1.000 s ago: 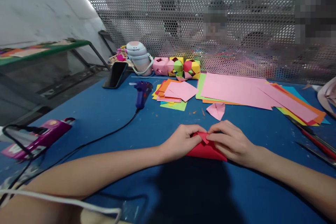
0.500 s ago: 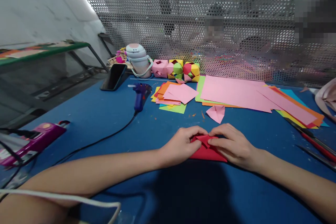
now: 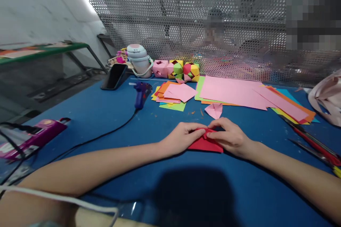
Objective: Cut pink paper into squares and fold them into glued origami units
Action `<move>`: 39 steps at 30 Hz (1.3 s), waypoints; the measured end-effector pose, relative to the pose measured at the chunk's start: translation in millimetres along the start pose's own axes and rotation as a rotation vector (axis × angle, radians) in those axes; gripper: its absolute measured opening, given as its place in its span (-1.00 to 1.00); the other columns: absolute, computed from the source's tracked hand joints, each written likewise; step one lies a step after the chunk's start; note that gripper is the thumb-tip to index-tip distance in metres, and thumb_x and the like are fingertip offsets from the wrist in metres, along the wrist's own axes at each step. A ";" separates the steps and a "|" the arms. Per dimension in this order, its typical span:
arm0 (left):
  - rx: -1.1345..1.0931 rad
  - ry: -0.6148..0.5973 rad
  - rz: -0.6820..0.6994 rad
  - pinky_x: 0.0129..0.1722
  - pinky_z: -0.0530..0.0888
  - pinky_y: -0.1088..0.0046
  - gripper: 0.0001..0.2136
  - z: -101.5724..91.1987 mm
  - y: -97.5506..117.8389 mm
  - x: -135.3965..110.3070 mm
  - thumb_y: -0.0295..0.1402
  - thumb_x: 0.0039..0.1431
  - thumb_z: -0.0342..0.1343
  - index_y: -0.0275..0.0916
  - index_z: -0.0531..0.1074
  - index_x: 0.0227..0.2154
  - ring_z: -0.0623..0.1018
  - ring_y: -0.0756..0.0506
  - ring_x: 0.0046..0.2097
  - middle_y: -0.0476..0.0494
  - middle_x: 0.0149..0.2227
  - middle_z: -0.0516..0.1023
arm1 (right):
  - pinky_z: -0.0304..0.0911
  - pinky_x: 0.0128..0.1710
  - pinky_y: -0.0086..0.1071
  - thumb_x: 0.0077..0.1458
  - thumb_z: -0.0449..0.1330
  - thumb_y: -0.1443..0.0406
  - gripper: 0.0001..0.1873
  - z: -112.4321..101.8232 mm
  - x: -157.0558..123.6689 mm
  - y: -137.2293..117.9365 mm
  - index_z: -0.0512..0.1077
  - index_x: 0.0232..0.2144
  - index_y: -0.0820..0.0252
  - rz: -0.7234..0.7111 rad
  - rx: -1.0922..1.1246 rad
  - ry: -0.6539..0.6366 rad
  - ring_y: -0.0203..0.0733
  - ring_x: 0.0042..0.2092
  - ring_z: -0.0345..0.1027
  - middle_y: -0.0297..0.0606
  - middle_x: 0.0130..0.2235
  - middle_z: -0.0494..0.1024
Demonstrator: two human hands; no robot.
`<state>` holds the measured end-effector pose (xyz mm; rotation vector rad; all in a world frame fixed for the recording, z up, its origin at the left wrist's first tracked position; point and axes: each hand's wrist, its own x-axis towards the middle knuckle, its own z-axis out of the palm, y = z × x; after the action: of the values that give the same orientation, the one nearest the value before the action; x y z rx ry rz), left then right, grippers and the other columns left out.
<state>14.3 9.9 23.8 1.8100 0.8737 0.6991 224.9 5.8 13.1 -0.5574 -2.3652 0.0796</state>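
A folded red paper (image 3: 204, 144) lies on the blue table (image 3: 112, 124) in front of me. My left hand (image 3: 182, 137) presses on its left side with fingers curled and pinched on a raised flap. From the right, my right hand (image 3: 229, 136) meets it, fingertips pinching the same flap at the top of the paper. Most of the red paper's upper part is hidden under both hands. A small folded pink paper piece (image 3: 214, 110) lies just beyond my hands.
Large pink and coloured sheets (image 3: 234, 92) and a stack of small squares (image 3: 174, 95) lie farther back. A blue glue gun (image 3: 140, 94) with its black cord, a phone (image 3: 114, 76), a white jug (image 3: 138, 60) and paper balls (image 3: 183, 71) stand near the mesh wall. A magenta tool (image 3: 34, 138) sits left; pencils (image 3: 311, 138) right.
My hands stay on the red paper, working the flap with small finger shifts. The view has drifted slightly, so everything sits a little left and higher.
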 end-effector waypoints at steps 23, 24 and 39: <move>0.165 0.067 0.069 -0.07 0.43 0.47 -0.74 6.9 1.7 2.8 -0.37 0.21 -0.04 -0.30 0.52 -0.18 0.54 -0.05 -0.14 -0.10 -0.15 0.60 | 0.27 -0.30 -0.39 0.17 0.07 0.20 -0.73 -6.1 3.6 -6.4 0.49 -0.39 0.23 0.630 0.389 -0.051 -0.27 -0.32 0.38 -0.27 -0.36 0.53; 0.166 0.062 0.075 -0.07 0.43 0.47 -0.74 7.2 1.7 3.0 -0.37 0.21 -0.04 -0.30 0.52 -0.18 0.54 -0.05 -0.14 -0.10 -0.15 0.60 | 0.27 -0.29 -0.39 0.16 0.10 0.23 -0.77 -5.8 3.4 -8.0 0.49 -0.37 0.23 0.620 0.385 -0.058 -0.27 -0.32 0.39 -0.27 -0.36 0.53; 0.175 0.002 -0.026 -0.03 0.39 0.47 -0.56 2.3 4.4 2.4 -0.55 -0.02 -0.15 -0.29 0.49 -0.10 0.50 -0.06 -0.08 -0.06 -0.09 0.56 | 0.28 -0.32 -0.40 0.10 0.18 0.32 -0.88 0.5 1.1 -2.6 0.50 -0.41 0.22 0.570 0.383 -0.002 -0.30 -0.35 0.38 -0.29 -0.40 0.52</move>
<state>18.6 9.5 27.2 1.9486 0.9844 0.6240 222.8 4.0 13.9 -1.0114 -2.0466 0.7676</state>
